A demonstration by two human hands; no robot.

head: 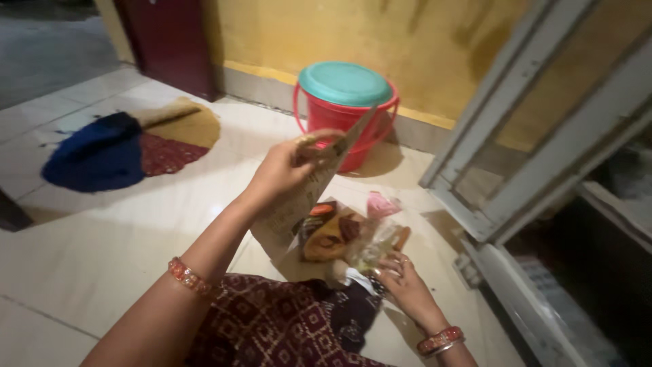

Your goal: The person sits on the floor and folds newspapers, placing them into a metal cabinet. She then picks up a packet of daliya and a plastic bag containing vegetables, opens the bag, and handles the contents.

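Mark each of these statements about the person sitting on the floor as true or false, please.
1. The left hand holds up a sheet of printed paper. True.
2. The red bucket by the wall has no lid. False: a teal lid covers it.
3. The right hand rests on clear plastic packets on the floor. True.
4. Both wrists are bare. False: each wears a reddish bangle.
5. The round mat on the tiles is a single colour. False: it has blue, dark red and tan sections.
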